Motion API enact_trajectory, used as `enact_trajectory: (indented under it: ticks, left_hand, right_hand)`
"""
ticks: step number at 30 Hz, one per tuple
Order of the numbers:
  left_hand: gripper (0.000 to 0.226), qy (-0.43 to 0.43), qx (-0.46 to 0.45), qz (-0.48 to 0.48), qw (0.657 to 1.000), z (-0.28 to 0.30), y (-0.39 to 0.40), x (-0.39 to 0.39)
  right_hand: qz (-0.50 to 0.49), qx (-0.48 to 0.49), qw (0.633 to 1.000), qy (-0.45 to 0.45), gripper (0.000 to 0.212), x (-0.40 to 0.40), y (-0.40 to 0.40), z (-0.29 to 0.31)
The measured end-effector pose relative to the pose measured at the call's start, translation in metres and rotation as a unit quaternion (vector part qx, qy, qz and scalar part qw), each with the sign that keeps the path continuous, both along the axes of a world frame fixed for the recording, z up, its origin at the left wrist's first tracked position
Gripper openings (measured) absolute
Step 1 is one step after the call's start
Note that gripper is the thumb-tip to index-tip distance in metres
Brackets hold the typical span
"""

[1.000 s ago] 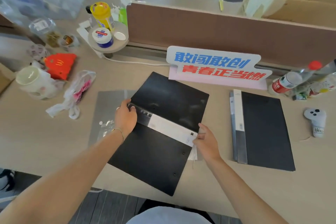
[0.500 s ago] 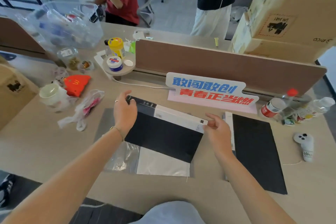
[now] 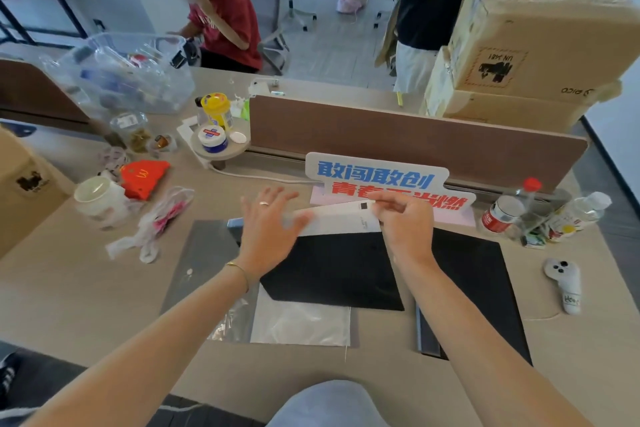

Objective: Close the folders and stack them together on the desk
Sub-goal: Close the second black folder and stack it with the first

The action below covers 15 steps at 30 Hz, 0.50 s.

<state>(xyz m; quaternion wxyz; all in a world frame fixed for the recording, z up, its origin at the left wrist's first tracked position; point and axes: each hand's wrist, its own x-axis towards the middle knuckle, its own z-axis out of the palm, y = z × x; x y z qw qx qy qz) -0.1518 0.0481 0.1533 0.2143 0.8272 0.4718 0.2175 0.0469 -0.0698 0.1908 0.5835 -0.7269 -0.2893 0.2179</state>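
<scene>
Leftmost, a grey sheet [image 3: 204, 253] lies flat on the desk [image 3: 69, 295]. Next, the left hand [image 3: 268, 230] spreads open-fingered at the black folder [image 3: 332, 270]'s far left edge, gripping nothing. Further right, the right hand [image 3: 403, 222] pinches its white spine label [image 3: 341, 220]. Just right, partly hidden, lies a second black folder [image 3: 485, 284].

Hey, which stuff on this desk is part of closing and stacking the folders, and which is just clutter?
Part of the job:
middle folder, under the left hand and right hand
right folder
plastic sleeves

Just lying about:
slogan sign
red-capped bottle
white controller
mug
red pouch
yellow-lidded jar
</scene>
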Motion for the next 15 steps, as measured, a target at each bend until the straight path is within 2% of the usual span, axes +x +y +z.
enact_trajectory:
  ticks: [2, 3, 9, 15]
  left_hand:
    - [0.057, 0.027, 0.008, -0.093, 0.995, 0.005, -0.013, 0.011]
    - [0.059, 0.027, 0.002, -0.108, 0.994, 0.006, -0.018, 0.016]
    - [0.044, 0.003, -0.027, -0.080, 0.996, 0.009, -0.025, 0.031]
    - [0.035, -0.029, -0.040, -0.057, 0.997, 0.013, -0.020, 0.037]
  right_hand:
    - [0.014, 0.000, 1.000, -0.006, 0.014, 0.000, 0.003, 0.001]
    - [0.018, 0.001, 1.000, -0.011, 0.014, 0.000, 0.004, 0.003]
    - [0.049, 0.007, 0.998, -0.049, 0.016, 0.004, 0.003, 0.015]
    - [0.025, 0.020, 0.989, -0.146, 0.018, 0.010, -0.002, 0.017]
